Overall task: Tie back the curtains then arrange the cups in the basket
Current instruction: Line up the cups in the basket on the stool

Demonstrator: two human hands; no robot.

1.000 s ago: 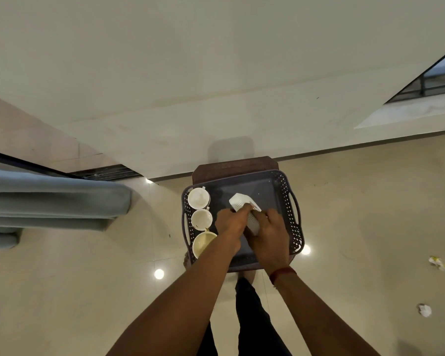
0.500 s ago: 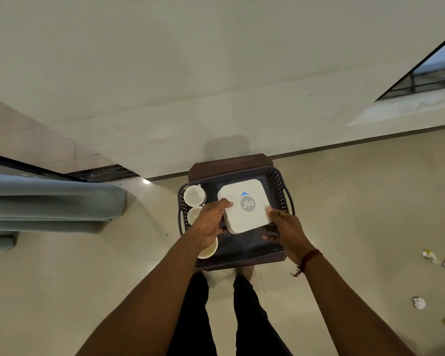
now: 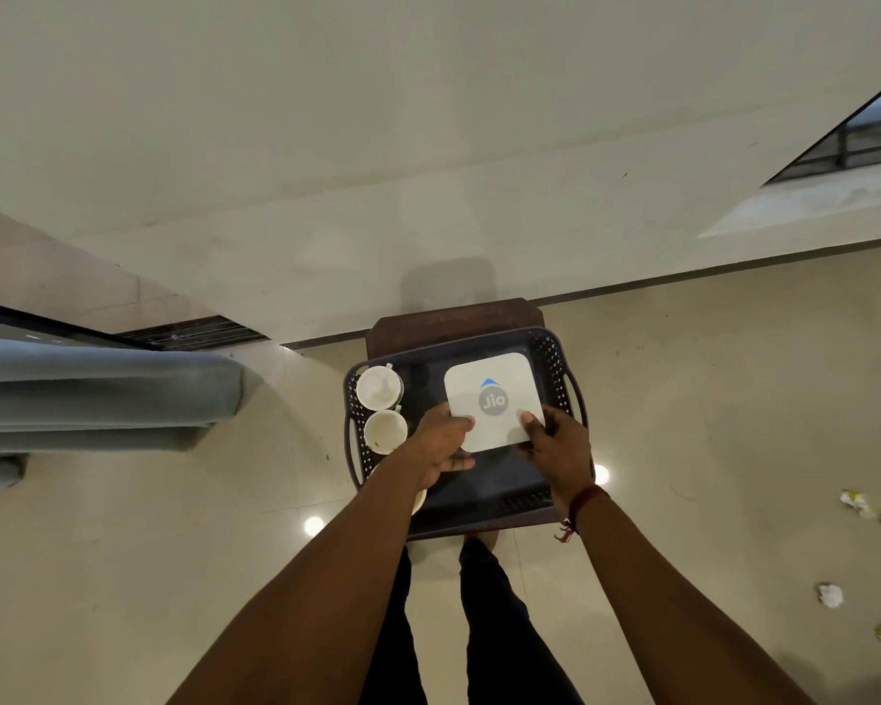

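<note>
A dark plastic basket [image 3: 565,363] sits on a brown stool [image 3: 453,318] by the wall. Along its left side stand white cups: one [image 3: 377,386] at the back, a second [image 3: 385,431] in front of it, and a third [image 3: 419,501] mostly hidden under my left forearm. A flat white square box [image 3: 494,399] with a grey "Jio" logo lies face up over the basket's right half. My left hand [image 3: 441,445] grips its near left corner. My right hand [image 3: 555,445] holds its near right corner, thumb on top.
Grey-blue curtains [image 3: 98,394] hang at the left beside a window track. Crumpled paper scraps [image 3: 830,595] lie on the floor at the right. My legs stand just in front of the stool.
The white box was held on edge a second ago; it has been turned flat, logo up, and shifted toward the basket's right side. Both hands stay on it.
</note>
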